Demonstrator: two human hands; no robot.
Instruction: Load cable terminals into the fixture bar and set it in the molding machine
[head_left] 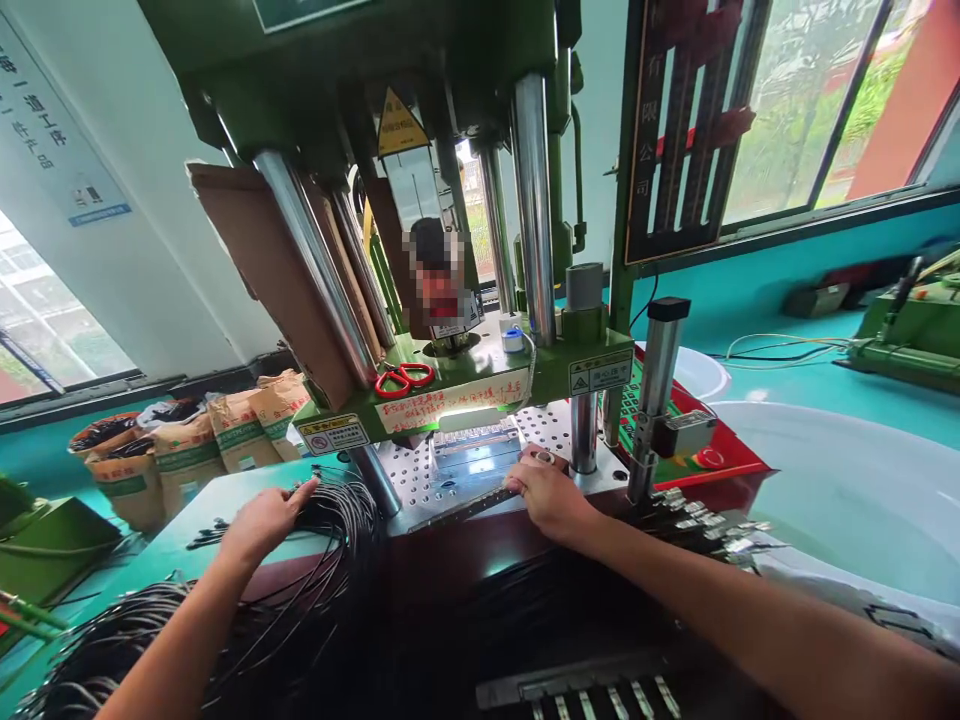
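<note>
My left hand [264, 522] is at the ends of a bundle of black cables [352, 510] left of the press. Its thumb and forefinger are pinched together at a cable end; the exact grip is small and partly hidden. My right hand [553, 492] is at the front right of the press bed, fingers curled at the end of a dark bar [472, 505]. A brownish block [546, 458] sits just behind its knuckles. What those fingers hold is hidden. Between the hands, a shiny metal mold plate [480, 462] lies on the perforated bed [405, 470].
The green press [480, 375] stands ahead on steel columns, with red-handled scissors [405, 379] on its platen. At right are a sensor post [658, 390], a red control box [735, 450] and metal-ended cables [712, 525]. More cables [97, 640] pile up at left; a slotted black fixture [585, 685] is nearest.
</note>
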